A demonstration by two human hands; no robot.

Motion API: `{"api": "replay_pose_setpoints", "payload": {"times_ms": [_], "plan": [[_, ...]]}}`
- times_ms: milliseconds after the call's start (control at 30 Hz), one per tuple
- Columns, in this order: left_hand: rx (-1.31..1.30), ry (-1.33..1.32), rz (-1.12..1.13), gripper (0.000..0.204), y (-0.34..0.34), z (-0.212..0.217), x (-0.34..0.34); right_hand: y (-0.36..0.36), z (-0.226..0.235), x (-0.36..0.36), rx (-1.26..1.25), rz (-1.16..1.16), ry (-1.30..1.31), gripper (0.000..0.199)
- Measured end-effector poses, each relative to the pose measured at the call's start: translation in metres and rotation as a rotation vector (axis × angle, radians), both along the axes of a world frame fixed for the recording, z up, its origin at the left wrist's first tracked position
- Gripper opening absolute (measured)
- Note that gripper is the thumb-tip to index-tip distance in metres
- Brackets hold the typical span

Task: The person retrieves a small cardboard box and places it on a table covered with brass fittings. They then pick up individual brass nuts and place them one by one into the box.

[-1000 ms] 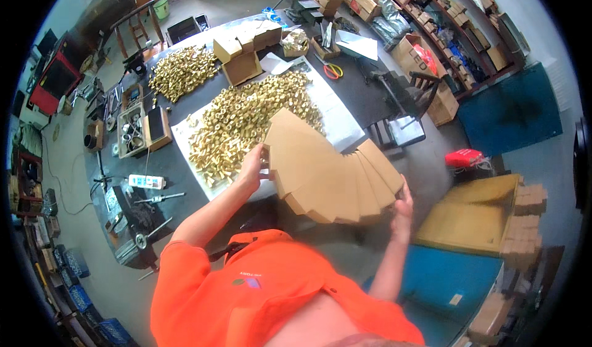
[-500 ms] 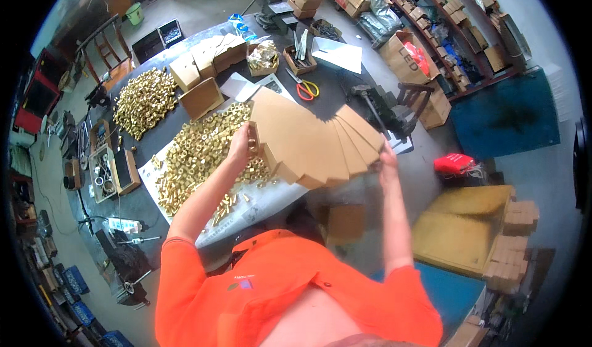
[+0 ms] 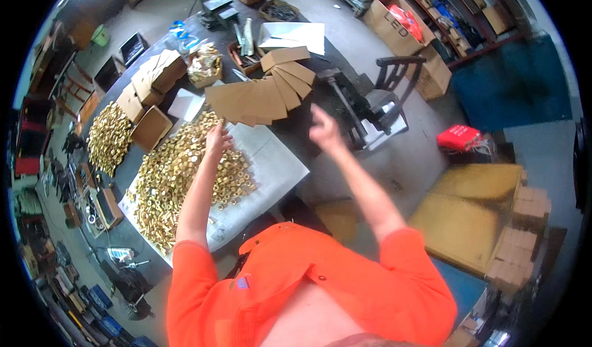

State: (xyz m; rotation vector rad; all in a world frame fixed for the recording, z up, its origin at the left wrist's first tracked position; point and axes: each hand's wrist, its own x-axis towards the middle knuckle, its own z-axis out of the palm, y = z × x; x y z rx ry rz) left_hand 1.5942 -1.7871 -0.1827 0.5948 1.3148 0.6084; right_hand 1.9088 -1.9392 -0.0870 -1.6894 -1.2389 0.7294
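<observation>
A fanned row of flat brown cardboard pieces (image 3: 250,100) lies on the dark table, past a heap of brass nuts (image 3: 179,162). At the near left end of the fan, above the nuts, is my left hand (image 3: 218,140), its fingers apart and nothing in them. My right hand (image 3: 324,130) is in the air to the right of the cardboard, away from it, slightly blurred, with fingers stretched out and empty. White sheeting (image 3: 271,162) lies under the nuts.
A second brass heap (image 3: 110,136) sits at the left beside an open cardboard box (image 3: 152,128). A bench vise (image 3: 213,4) stands at the far edge. To the right are a dark chair (image 3: 398,78), a red bag (image 3: 459,138) and a yellow-topped surface (image 3: 465,214).
The fanned cardboard has gone from between my hands to the table, farther away. Both hands have let go of it. The view has shifted.
</observation>
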Motion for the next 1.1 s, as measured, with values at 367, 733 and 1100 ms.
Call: {"api": "replay_pose_setpoints", "payload": {"times_ms": [367, 733, 1100], "plan": [[-0.025, -0.046, -0.378, 0.047, -0.035, 0.017, 0.048, -0.541, -0.077, -0.06, -1.159, -1.25, 0.472, 0.007], [-0.068, -0.102, -0.646, 0.04, -0.085, 0.028, 0.095, -0.512, -0.039, -0.127, -0.784, -0.983, 0.715, 0.027], [-0.089, -0.114, -0.413, 0.037, -0.105, 0.032, 0.065, -0.546, -0.056, 0.018, -1.116, -0.701, 0.284, 0.006]]}}
